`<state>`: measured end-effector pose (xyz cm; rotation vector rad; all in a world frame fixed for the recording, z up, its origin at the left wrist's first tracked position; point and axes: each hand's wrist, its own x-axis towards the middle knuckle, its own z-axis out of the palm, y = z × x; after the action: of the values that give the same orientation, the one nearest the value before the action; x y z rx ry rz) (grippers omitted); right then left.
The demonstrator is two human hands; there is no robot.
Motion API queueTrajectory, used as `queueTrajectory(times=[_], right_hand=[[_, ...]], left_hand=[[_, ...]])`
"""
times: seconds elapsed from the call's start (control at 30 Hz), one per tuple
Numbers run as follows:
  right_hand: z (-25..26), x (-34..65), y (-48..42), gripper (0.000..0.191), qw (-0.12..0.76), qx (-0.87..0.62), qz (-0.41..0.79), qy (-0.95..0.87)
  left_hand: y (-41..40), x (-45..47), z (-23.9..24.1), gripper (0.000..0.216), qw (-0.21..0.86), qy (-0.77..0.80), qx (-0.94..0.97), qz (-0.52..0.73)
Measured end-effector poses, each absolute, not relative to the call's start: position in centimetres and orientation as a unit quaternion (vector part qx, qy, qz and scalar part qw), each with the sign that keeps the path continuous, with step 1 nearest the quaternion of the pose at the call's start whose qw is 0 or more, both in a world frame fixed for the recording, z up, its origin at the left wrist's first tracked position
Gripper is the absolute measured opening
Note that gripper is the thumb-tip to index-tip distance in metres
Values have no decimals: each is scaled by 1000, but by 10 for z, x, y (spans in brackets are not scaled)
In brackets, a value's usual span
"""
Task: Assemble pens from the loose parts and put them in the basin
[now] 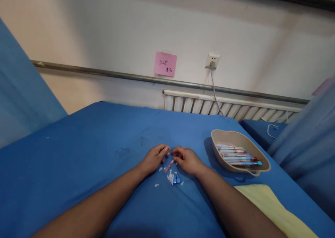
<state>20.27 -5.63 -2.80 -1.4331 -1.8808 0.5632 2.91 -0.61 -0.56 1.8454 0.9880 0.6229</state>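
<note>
My left hand is over the blue-covered surface, its fingers curled in a pinch; what they hold, if anything, is too small to name. Facing it, nearly fingertip to fingertip, is my right hand, also bent into a pinch with its contents hidden. Between the hands slants a slim pink pen-like tube, its upper end close to my right thumb; I cannot tell whether the thumb touches it. Just below are a small heap of white plastic pieces and a shiny blue piece. Several more white bits are scattered around.
A beige basket holding several pens stands to the right. Nearer me on that side lies a yellow cloth, partly behind my right forearm. Behind the blue sheet are a radiator and a plugged-in cable. Blue curtains hang at both sides.
</note>
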Motion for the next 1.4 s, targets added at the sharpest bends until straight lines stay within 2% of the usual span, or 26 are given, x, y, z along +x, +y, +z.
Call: queueTrajectory(times=[0.13,0.23,0.37,0.47,0.73,1.1,1.4], right_hand=[[-15,201,-64,24,304,-529,174,-773],[-7,198,-69,20,257,-494,139,-819],[-4,196,-73,13,202,-500,104,-835],[-6,195,-74,13,193,-505,97,-835],[-14,201,-69,23,251,-523,162,-798],[-29,207,-60,16,335,-536,193,-750],[-42,210,-52,17,424,-555,298,-651]], left_hand=[[1,23,-4,34,583,390,656,279],[5,20,-3,33,642,370,607,286],[9,18,-2,30,689,350,568,284],[8,18,-1,32,695,352,559,284],[12,14,-5,29,731,341,497,319],[11,15,-3,18,760,328,438,350],[8,16,2,19,747,332,441,371]])
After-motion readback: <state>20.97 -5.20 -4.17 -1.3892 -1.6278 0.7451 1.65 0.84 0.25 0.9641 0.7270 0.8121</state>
